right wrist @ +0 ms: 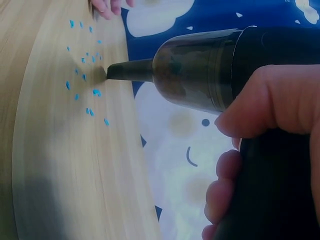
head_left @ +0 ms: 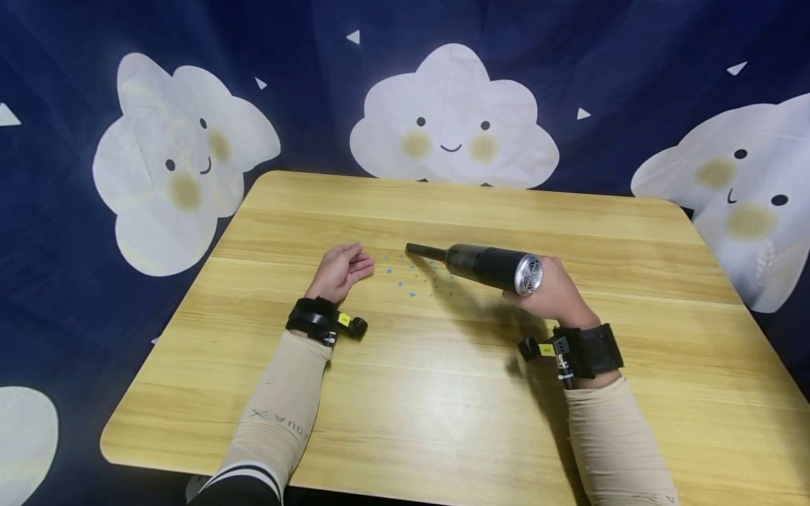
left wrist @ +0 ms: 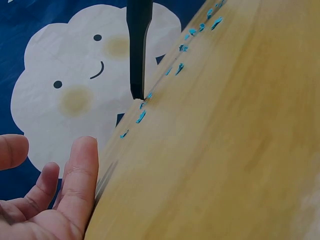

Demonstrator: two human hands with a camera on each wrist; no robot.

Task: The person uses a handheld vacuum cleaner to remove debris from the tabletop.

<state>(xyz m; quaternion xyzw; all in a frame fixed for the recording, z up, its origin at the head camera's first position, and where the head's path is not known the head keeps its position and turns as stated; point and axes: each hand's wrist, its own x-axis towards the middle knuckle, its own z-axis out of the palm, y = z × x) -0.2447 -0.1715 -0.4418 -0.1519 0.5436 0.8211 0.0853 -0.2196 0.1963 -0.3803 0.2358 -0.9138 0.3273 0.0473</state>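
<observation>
My right hand [head_left: 549, 292] grips a black handheld vacuum cleaner [head_left: 487, 267], its fingers wrapped round the handle in the right wrist view. The vacuum has a smoky see-through dust cup [right wrist: 192, 70] and a flat narrow nozzle [right wrist: 131, 70] that points left and down. Beneath and around the nozzle tip, small blue scraps [head_left: 412, 294] lie scattered on the wooden table; whether the tip touches the wood I cannot tell. Left of the scraps, my left hand [head_left: 342, 270] rests at the tabletop with palm turned inward and fingers loosely extended, holding nothing.
The light wooden table [head_left: 405, 400] has rounded corners and spreads under both arms. Behind it hangs a dark blue cloth [head_left: 304, 84] with smiling white clouds. Each wrist wears a black strap with a small camera, such as the left camera [head_left: 358, 327].
</observation>
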